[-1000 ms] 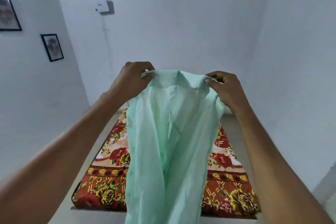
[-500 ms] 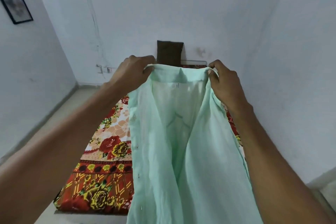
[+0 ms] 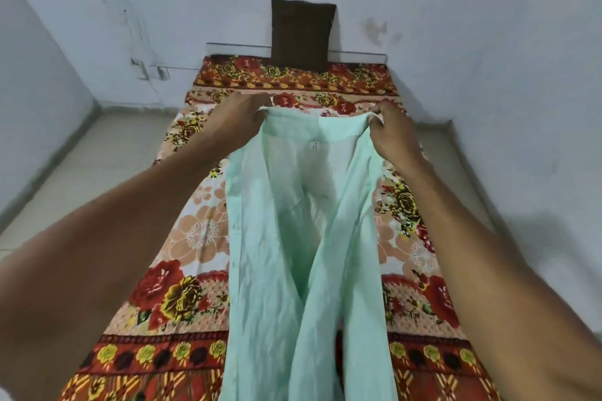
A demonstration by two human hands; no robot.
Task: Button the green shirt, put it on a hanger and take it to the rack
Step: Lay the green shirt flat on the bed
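You pinched the green shirt (image 3: 293, 238) at both collar corners, left hand (image 3: 237, 117) and right hand (image 3: 394, 133), above the floral bedspread (image 3: 195, 238). It looked light, limp, unbuttoned; whether it touched the bed was unclear. Shoulders seemed the best hold.

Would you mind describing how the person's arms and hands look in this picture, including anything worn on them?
Both forearms are bare as far as the frame shows: no sleeves in view. The left hand and right hand wear no gloves, and no watch, bracelet or ring is visible from this angle.
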